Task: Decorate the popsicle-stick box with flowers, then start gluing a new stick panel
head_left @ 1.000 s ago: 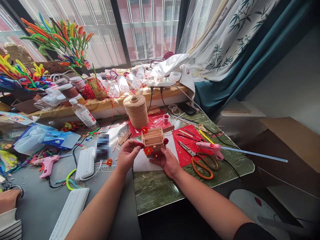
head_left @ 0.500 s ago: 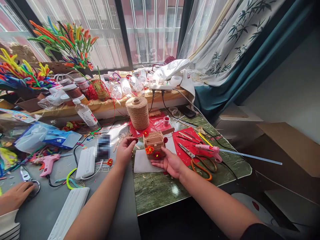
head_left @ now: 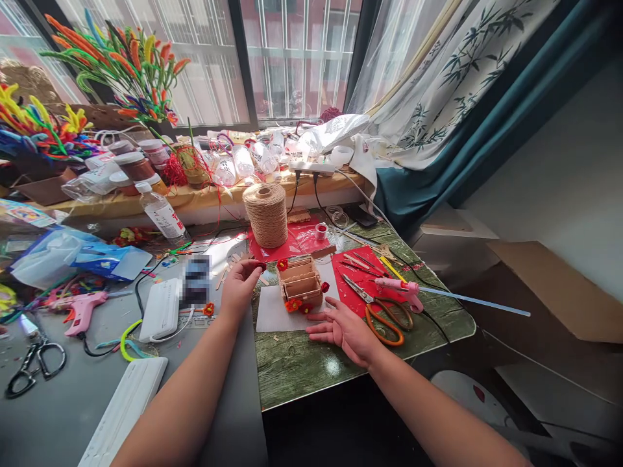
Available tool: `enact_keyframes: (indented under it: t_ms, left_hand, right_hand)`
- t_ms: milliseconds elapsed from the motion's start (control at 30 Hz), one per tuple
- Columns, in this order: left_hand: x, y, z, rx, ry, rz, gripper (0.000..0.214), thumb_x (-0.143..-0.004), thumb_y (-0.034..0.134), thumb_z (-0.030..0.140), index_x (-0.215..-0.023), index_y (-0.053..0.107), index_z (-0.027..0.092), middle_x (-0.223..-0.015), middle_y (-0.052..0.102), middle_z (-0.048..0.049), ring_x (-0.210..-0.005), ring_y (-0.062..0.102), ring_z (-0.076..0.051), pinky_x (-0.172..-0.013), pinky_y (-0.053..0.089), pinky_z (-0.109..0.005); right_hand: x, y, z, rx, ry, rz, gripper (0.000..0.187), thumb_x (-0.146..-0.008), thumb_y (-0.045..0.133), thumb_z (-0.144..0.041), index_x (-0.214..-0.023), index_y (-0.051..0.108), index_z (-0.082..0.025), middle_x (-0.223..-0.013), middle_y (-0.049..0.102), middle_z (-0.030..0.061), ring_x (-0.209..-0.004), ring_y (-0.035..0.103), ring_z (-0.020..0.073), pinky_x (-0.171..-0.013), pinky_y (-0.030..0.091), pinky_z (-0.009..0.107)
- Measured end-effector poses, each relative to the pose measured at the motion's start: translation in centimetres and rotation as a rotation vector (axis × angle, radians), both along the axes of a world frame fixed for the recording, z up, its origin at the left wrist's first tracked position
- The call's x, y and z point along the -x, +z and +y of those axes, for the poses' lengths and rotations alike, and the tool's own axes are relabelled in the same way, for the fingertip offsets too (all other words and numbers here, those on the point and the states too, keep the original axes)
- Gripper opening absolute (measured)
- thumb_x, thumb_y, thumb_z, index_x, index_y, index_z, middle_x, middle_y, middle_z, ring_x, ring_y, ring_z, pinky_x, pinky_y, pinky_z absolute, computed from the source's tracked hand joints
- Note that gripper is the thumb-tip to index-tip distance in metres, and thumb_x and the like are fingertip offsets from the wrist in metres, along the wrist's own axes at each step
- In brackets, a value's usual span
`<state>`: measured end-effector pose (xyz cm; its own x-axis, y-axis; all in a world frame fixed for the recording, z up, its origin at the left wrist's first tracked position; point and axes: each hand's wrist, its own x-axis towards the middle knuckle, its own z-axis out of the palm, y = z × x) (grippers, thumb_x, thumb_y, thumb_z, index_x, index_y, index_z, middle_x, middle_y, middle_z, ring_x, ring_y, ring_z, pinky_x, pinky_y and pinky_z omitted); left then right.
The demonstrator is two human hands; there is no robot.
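Observation:
A small wooden stick box (head_left: 299, 282) with red flowers on its corners stands on a white sheet (head_left: 272, 311) on the green table. My right hand (head_left: 343, 331) lies open and flat just in front of the box, apart from it. My left hand (head_left: 241, 285) hovers left of the box, its fingertips pinched on a small dark red piece (head_left: 261, 266) that looks like a flower.
Orange-handled scissors (head_left: 384, 318) and a pink glue gun (head_left: 402, 288) with a long stick lie right of the box. A twine spool (head_left: 265, 214) stands behind. Another pink glue gun (head_left: 80, 308), white cases (head_left: 158, 318) and black scissors (head_left: 34, 363) lie on the grey table at left.
My right hand set the box down on the white sheet and drew back, opening flat. My left hand came off the box holding the red piece. Another person's hand at lower left is gone.

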<state>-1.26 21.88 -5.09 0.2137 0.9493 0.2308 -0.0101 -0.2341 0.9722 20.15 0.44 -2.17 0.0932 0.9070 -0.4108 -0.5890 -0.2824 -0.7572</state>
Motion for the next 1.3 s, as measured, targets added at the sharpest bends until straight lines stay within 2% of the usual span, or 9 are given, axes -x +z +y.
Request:
enact_keyframes:
  t_ms: [67, 167, 300, 400, 700, 800, 933, 1067, 1300]
  left_hand:
    - [0.0, 0.5, -0.8, -0.086, 0.045, 0.025, 0.03, -0.086, 0.075, 0.041, -0.107, 0.067, 0.021, -0.102, 0.075, -0.008, -0.095, 0.072, -0.023, -0.089, 0.056, -0.041]
    - [0.1, 1.9, -2.6, -0.437, 0.087, 0.17, 0.02, -0.088, 0.075, 0.032, -0.105, 0.069, 0.023, -0.1, 0.075, -0.0068, -0.094, 0.071, -0.022, -0.089, 0.055, -0.041]
    - [-0.5, 3.6, -5.6, -0.995, -0.161, 0.401, 0.03, -0.084, 0.078, 0.017, -0.111, 0.069, 0.028, -0.102, 0.078, -0.0023, -0.091, 0.071, -0.019, -0.087, 0.053, -0.038]
    - [-1.5, 3.9, -7.2, -1.134, -0.317, 0.503, 0.035, -0.087, 0.077, 0.018, -0.118, 0.066, 0.029, -0.103, 0.081, -0.0013, -0.09, 0.073, -0.017, -0.085, 0.051, -0.037]
    - [-1.8, 3.1, -7.4, -0.984, -0.444, 0.536, 0.033, -0.092, 0.072, 0.025, -0.122, 0.068, 0.037, -0.115, 0.08, -0.0006, -0.1, 0.075, -0.023, -0.089, 0.052, -0.042]
    - [-1.5, 2.6, -7.1, -0.88, -0.388, 0.522, 0.029, -0.088, 0.076, 0.032, -0.117, 0.072, 0.037, -0.116, 0.079, -0.0017, -0.106, 0.074, -0.026, -0.094, 0.052, -0.045]
    - [-1.2, 2.5, -6.5, -0.795, -0.214, 0.454, 0.026, -0.085, 0.079, 0.032, -0.111, 0.074, 0.035, -0.116, 0.078, -0.004, -0.107, 0.071, -0.028, -0.098, 0.051, -0.049]
    - [-1.6, 2.9, -6.1, -0.797, -0.175, 0.49, 0.034, -0.084, 0.078, 0.033, -0.118, 0.071, 0.033, -0.13, 0.07, -0.0074, -0.12, 0.064, -0.031, -0.106, 0.046, -0.052]
    - [-2.5, 2.7, -6.4, -0.703, -0.088, 0.438, 0.058, -0.082, 0.08, 0.039, -0.134, 0.057, 0.029, -0.154, 0.047, -0.0133, -0.144, 0.044, -0.036, -0.119, 0.033, -0.057]
  right_hand:
    - [-0.2, -0.8, -0.3, -0.012, -0.021, -0.077, 0.066, -0.088, 0.073, -0.037, -0.14, 0.036, -0.021, -0.106, 0.072, 0.0105, -0.083, 0.078, 0.0242, -0.081, 0.063, 0.044]
    - [-0.4, -1.8, -0.8, -0.117, -0.102, -0.306, 0.055, -0.084, 0.077, -0.041, -0.129, 0.05, -0.023, -0.11, 0.065, 0.007, -0.076, 0.072, 0.0182, -0.069, 0.062, 0.037]
    - [0.1, -2.0, -1.3, -0.346, -0.176, -0.628, 0.035, -0.092, 0.071, -0.041, -0.123, 0.064, -0.027, -0.107, 0.064, 0.0052, -0.079, 0.063, 0.0157, -0.07, 0.057, 0.031]
    - [0.9, -1.2, -1.1, -0.473, -0.145, -0.8, 0.03, -0.095, 0.069, -0.039, -0.123, 0.068, -0.029, -0.105, 0.067, 0.0056, -0.082, 0.063, 0.0174, -0.076, 0.056, 0.033]
    - [1.7, -0.4, 0.5, -0.431, -0.156, -0.806, 0.017, -0.095, 0.067, -0.043, -0.103, 0.078, -0.033, -0.102, 0.071, 0.0071, -0.093, 0.064, 0.0259, -0.094, 0.054, 0.045]
    - [1.6, -0.9, 0.9, -0.4, -0.228, -0.78, 0.018, -0.094, 0.069, -0.043, -0.103, 0.079, -0.032, -0.105, 0.072, 0.0082, -0.098, 0.064, 0.0277, -0.095, 0.054, 0.045]
    - [1.6, -2.2, 1.4, -0.308, -0.329, -0.733, 0.02, -0.09, 0.072, -0.044, -0.101, 0.078, -0.028, -0.1, 0.073, 0.0076, -0.091, 0.066, 0.0251, -0.085, 0.058, 0.041]
    - [1.7, -3.2, 2.1, -0.187, -0.371, -0.653, 0.027, -0.087, 0.074, -0.05, -0.096, 0.074, -0.025, -0.078, 0.07, 0.0034, -0.068, 0.062, 0.0201, -0.061, 0.054, 0.033]
    - [0.9, -3.6, 3.0, -0.174, -0.393, -0.569, 0.036, -0.082, 0.077, -0.056, -0.092, 0.071, -0.022, -0.073, 0.068, 0.0011, -0.06, 0.058, 0.0157, -0.056, 0.049, 0.029]
